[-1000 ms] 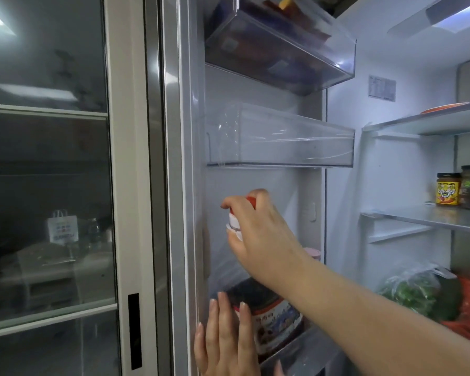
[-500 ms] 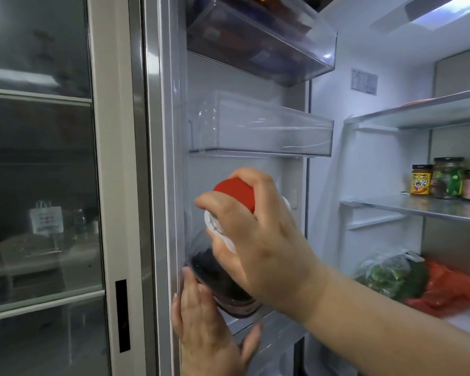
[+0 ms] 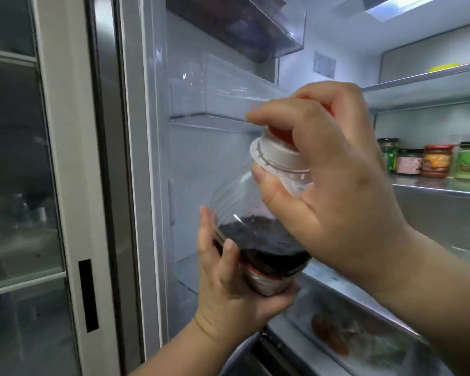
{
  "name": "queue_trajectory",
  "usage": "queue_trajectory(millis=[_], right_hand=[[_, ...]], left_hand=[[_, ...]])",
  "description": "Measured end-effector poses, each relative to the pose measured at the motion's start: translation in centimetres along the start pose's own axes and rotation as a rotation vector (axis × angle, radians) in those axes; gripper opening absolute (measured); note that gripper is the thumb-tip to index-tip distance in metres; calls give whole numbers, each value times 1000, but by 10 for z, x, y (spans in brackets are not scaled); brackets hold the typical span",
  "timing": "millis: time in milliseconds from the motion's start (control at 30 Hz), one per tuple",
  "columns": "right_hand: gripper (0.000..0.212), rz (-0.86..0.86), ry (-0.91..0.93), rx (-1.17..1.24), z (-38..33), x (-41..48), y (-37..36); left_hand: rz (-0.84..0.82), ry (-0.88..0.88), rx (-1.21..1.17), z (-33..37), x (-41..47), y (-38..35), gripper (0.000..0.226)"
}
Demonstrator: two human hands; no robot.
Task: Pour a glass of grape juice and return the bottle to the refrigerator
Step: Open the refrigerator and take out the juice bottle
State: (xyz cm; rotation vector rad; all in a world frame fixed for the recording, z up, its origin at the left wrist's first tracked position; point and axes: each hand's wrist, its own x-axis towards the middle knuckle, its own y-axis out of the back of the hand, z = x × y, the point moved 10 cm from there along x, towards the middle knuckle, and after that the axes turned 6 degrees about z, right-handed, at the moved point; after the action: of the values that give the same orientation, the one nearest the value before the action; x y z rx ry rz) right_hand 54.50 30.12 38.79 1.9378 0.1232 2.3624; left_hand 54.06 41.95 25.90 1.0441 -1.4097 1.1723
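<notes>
A clear plastic grape juice bottle [image 3: 258, 240] with dark juice, a white collar and a red cap is held in the air in front of the open refrigerator door [image 3: 185, 164]. My right hand [image 3: 337, 191] grips its neck and cap from above. My left hand [image 3: 231, 289] holds its lower body from below, fingers curled round it. The bottle tilts with its top leaning right. Its label is mostly hidden by my left hand.
Clear door bins [image 3: 228, 96] hang on the door's inside, one above another. Refrigerator shelves [image 3: 429, 88] at right carry several jars [image 3: 436, 164]. A lower drawer [image 3: 356, 337] holds reddish food. A glass cabinet door [image 3: 19, 185] stands at left.
The bottle has come up and out of the lower door bin toward me. My left hand went from touching its side to gripping its lower body.
</notes>
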Motion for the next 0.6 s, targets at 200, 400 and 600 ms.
queue_trajectory(millis=[200, 400, 600], right_hand=[[45, -54, -182, -168, 27, -21, 28], [52, -84, -332, -286, 37, -40, 57], [43, -102, -395, -394, 33, -60, 92]], left_hand=[[-135, 52, -242, 26, -20, -41, 141], [-162, 120, -418, 61, -35, -61, 133], [-335, 126, -517, 97, -47, -71, 133]])
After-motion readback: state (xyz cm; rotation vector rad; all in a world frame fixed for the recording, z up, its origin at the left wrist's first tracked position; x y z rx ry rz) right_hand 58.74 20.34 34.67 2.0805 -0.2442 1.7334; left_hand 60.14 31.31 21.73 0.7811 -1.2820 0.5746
